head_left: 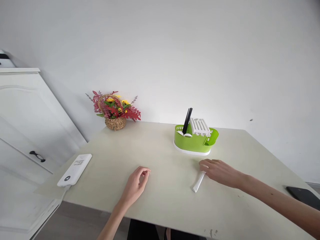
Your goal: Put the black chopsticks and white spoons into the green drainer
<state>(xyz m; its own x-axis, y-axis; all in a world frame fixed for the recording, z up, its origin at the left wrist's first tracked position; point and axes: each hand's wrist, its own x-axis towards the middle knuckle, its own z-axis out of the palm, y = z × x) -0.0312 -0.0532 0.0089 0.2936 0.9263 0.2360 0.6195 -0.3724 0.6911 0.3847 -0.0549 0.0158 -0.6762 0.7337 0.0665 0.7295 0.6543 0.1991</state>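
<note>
My right hand [212,170] is closed around the upper end of a white-handled utensil [199,182], low over the table. Its handle points down toward the near edge; my fingers cover much of the other end, so its kind is unclear. My left hand [136,183] rests on the table, fingers loosely curled and thumb apart, holding nothing. Beyond my right hand stands a green cutlery holder [190,144] on a white base. Black chopsticks [187,121] and white spoons [187,135] stand in its left part, and a white slotted rack [200,126] sits on top.
A wicker basket [115,123] of artificial flowers stands at the back left by the wall. A white power bank [75,170] with a cable lies at the left edge. At the right edge is a black phone [303,196]. A white cabinet [27,133] adjoins the table's left side.
</note>
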